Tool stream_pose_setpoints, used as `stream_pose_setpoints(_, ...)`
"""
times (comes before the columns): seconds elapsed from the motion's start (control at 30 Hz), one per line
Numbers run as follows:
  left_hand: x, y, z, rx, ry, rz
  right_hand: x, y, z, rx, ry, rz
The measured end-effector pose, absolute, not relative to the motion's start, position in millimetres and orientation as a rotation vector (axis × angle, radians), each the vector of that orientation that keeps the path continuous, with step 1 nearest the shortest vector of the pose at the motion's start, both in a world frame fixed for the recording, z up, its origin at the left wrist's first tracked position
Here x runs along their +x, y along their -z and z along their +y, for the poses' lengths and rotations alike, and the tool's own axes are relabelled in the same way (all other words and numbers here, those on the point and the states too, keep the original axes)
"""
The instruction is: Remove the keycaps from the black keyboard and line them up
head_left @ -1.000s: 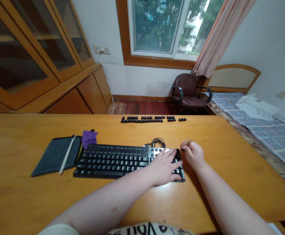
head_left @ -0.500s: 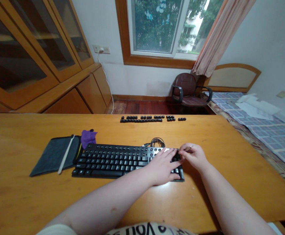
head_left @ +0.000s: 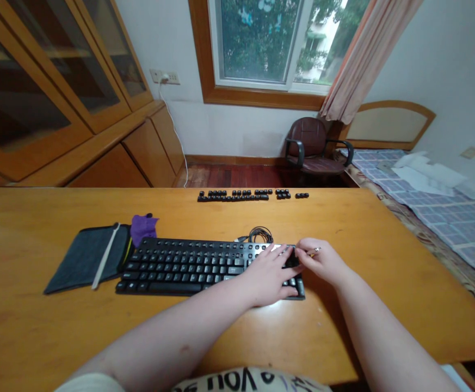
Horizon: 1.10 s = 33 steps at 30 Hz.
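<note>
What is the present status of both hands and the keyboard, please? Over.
Left hand spread over right end of keyboard, partly hiding it. Right hand at keyboard's far right corner, gripping a slim item. Keyboard lying on desk.

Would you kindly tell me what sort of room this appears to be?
Probably a bedroom doubling as a study: a bed stands at right, and a keyboard lies on the desk.

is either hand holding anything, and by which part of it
The right hand pinches a slim tool; a bit of it shows, but the gripped part is hidden. The left hand lies spread on the keyboard, gripping nothing visible.
</note>
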<state>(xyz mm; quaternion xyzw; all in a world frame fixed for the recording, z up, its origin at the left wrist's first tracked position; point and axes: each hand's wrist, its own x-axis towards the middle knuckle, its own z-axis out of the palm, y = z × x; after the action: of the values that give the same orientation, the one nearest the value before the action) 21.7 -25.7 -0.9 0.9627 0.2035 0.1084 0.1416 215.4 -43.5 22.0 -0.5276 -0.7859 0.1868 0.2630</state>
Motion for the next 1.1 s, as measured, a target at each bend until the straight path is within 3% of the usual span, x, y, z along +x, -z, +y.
stream_pose_setpoints(0.33,21.8,1.2,-25.2,2.789,-0.284,0.581,214.0,-16.2,-47.0,-1.62,-0.54,-1.788)
stream_pose_setpoints(0.6,23.0,2.6,-25.7,2.77,-0.328,0.581,206.7,-10.8,-49.4,-1.616,-0.23,-1.847)
stream_pose_setpoints(0.87,23.9,3.4,-26.3,2.781,-0.338,0.593,203.2,-21.4,-53.5,-1.7,-0.121,-1.745)
stream_pose_setpoints(1.1,23.8,5.6,-25.7,2.729,-0.383,0.578,211.7,-25.8,-59.8,-1.609,-0.301,-1.395)
